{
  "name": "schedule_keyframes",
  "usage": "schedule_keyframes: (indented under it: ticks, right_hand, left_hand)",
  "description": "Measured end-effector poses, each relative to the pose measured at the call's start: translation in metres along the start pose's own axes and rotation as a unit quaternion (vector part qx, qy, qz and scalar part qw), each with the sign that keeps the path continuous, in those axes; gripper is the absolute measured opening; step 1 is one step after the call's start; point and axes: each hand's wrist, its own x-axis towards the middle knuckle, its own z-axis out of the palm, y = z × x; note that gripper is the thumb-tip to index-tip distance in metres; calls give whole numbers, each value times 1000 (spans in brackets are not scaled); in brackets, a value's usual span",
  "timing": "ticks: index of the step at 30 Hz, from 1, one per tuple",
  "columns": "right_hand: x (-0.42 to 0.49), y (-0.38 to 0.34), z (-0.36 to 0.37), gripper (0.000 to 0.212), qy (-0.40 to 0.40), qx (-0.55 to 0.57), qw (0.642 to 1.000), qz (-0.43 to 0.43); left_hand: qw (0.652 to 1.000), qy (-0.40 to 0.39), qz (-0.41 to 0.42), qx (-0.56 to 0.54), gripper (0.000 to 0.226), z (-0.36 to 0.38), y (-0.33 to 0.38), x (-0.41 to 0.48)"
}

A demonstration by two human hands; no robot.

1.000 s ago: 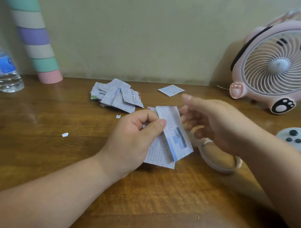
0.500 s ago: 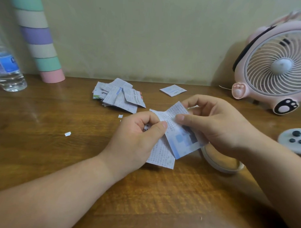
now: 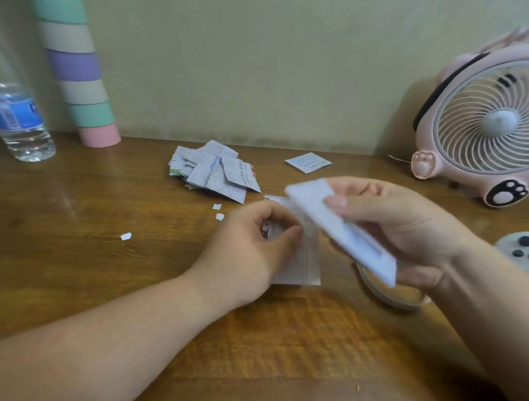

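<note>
My left hand (image 3: 249, 247) grips a printed paper piece (image 3: 303, 261) between thumb and curled fingers, low over the wooden table (image 3: 105, 269). My right hand (image 3: 400, 232) pinches a second paper piece (image 3: 331, 223), white with a blue patch, blurred and tilted, lifted to the right of the first. A pile of cut paper pieces (image 3: 213, 174) lies behind my left hand. One more single piece (image 3: 308, 162) lies further back.
A roll of tape (image 3: 395, 295) sits under my right hand. A pink fan (image 3: 487, 130) stands at the right, a grey controller (image 3: 522, 248) at the right edge. A water bottle (image 3: 17, 113) and a striped tube (image 3: 78, 74) stand at the back left. Small scraps (image 3: 126, 236) dot the table.
My right hand reached in, took the top paper piece with the blue patch from my left hand's stack, and pulled it away to the right. My left hand kept its hold.
</note>
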Motion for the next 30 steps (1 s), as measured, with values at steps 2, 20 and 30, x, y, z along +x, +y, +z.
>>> schedule_keyframes:
  ticks: [2, 20, 30]
  right_hand:
    - [3, 13, 3, 32, -5, -74, 997, 32]
    - [12, 35, 12, 14, 169, -212, 962, 18]
    - [12, 32, 9, 14, 189, -203, 961, -20]
  left_hand:
    - [1000, -12, -10, -26, 10, -2, 1, -1]
    - [994, 20, -50, -92, 79, -3, 1, 2]
    - [987, 12, -69, -148, 56, -4, -2, 4]
